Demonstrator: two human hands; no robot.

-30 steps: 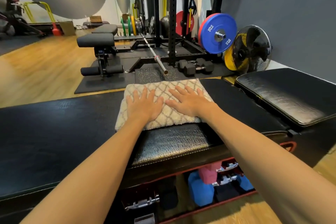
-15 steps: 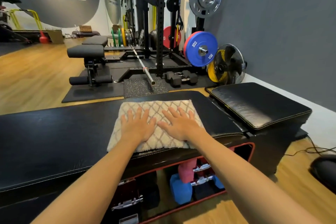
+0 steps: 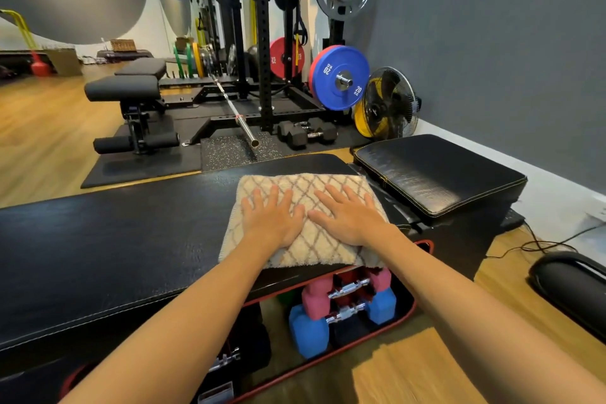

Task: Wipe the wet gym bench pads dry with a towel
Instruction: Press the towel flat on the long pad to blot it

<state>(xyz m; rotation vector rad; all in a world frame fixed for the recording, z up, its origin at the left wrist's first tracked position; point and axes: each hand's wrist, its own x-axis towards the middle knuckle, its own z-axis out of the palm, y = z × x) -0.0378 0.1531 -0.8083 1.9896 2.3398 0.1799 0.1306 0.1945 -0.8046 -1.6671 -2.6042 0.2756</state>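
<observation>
Both hands: the left hand (image 3: 273, 216) and right hand (image 3: 349, 215) lie flat, palms down, fingers spread, side by side and just apart; neither is closed around anything, they press down on the towel
Towel: a folded cream towel (image 3: 308, 239) with a brown lattice pattern, lying on the right end of the long black pad (image 3: 108, 246), its near edge hanging just over the pad's front edge
Second pad: a smaller black pad (image 3: 439, 174) sits just beside the long one to the right, its surface catching streaky glare
Under the bench: pink and blue dumbbells (image 3: 347, 308) stacked in a red-trimmed rack
Step in hand: I judge this a wiping stroke at the right end of the long pad
Next move: probably lift or slide the towel across the gap onto the smaller pad, keeping even pressure so the towel does not bunch or slip off the front edge
</observation>
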